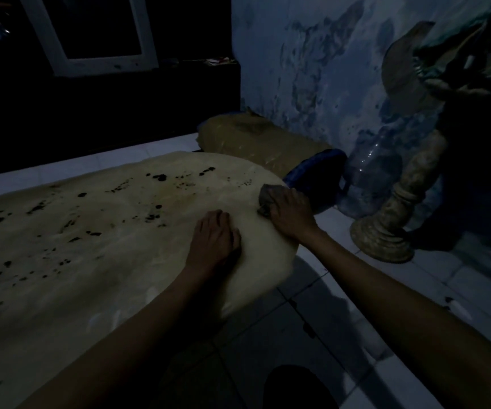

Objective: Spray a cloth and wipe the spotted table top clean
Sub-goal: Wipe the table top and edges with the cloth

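- Table top (96,261) — pale, rounded at its right end, scattered with dark spots; the spots lie thickest across its far and left parts, while the patch round the hands looks bare of them.
- Cloth (267,199) — a dark, bunched wad lying on the table top at its far right edge.
- Right hand (290,212) — on the table top's right edge, fingers curled over the cloth and gripping it, pressing it down onto the surface.
- Left hand (216,239) — flat on the table top just to the left of the cloth hand, fingers fairly straight and together, holding nothing; its palm rests on the surface.
- Cushion (256,140) — tan, lumpy, on the floor just beyond the table top's far right end, against the wall.
- Blue bucket (318,175) — dark blue rim showing, just beside the table top's right edge, behind the cloth hand.
- Clear bottle (368,166) — large, standing right of the bucket, further from the table top.
- Carved stand (392,228) — a turned pedestal with a round foot, on the tiled floor well right of the table top.
- Wall (312,69) — blotched blue and white, behind the cushion.
- White frame (90,60) — in the dark beyond the table top's far side.
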